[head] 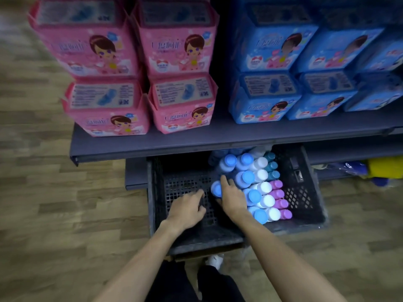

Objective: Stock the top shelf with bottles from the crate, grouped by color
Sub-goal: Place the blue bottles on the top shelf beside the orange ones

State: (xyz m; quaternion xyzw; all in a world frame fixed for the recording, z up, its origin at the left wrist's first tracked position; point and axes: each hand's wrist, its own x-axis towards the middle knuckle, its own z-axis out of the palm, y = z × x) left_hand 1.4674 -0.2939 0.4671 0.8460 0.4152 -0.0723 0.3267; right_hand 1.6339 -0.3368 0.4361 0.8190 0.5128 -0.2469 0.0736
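A black plastic crate (pixel 305 192) sits on the floor under the shelf edge. Its right half holds upright bottles in rows: blue caps (pixel 248 176), white caps (pixel 265 188), pink caps (pixel 280 203) and teal caps (pixel 272 166). My right hand (pixel 232 196) lies on the blue-capped bottles at the left of the group, with its fingers curled around one bottle (pixel 216 188). My left hand (pixel 188 208) hovers over the bare left part of the crate floor, fingers loosely bent, holding nothing.
A dark grey shelf (pixel 174 142) juts out above the crate's far side. Pink packs (pixel 109 105) and blue packs (pixel 266 105) are stacked on it. Wood-pattern floor lies to the left. Yellow and blue goods (pixel 383 168) sit low at the right.
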